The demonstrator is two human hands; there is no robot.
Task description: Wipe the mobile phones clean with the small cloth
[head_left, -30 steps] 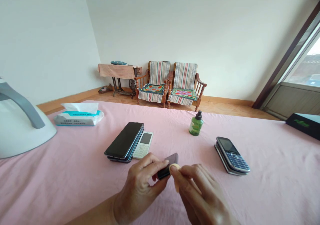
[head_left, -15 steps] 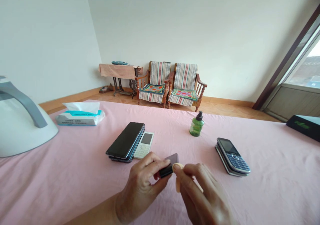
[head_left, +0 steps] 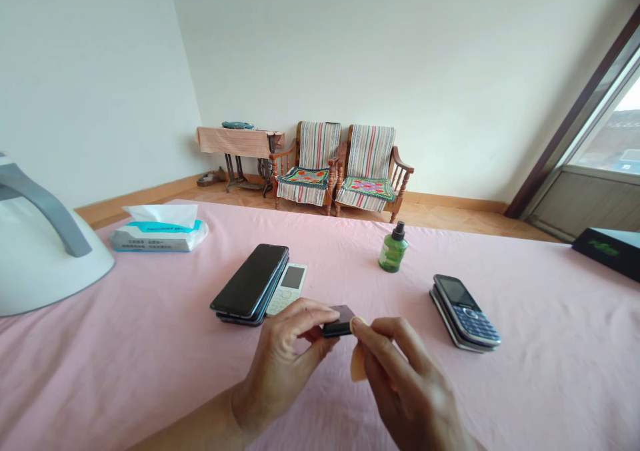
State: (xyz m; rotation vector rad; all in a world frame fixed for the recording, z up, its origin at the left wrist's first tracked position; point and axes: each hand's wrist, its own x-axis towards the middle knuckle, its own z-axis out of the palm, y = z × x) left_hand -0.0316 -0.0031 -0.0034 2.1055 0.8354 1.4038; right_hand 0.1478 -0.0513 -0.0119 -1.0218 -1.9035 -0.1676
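My left hand (head_left: pixel 287 351) pinches a small dark phone (head_left: pixel 340 324) between thumb and fingers, its end edge facing me. A folded peach-coloured cloth (head_left: pixel 359 364) is in my right hand (head_left: pixel 410 371), which presses it against the right end of that phone. Just beyond my left hand lies a white keypad phone (head_left: pixel 288 289), its lower part close behind my fingers. Beside it is a stack of dark smartphones (head_left: pixel 251 281). To the right of my right hand, a blue keypad phone (head_left: pixel 466 311) rests on top of another phone.
A green spray bottle (head_left: pixel 393 247) stands beyond my hands on the pink tablecloth (head_left: pixel 545 317). At the left are a tissue pack (head_left: pixel 159 236) and a white appliance with a grey handle (head_left: pixel 50 251). A black box (head_left: pixel 607 254) sits far right; two chairs (head_left: pixel 340 164) stand behind.
The phone in my left hand has been turned so its end edge lies more level. My right hand has shifted slightly upward with the cloth, which stays against that edge.
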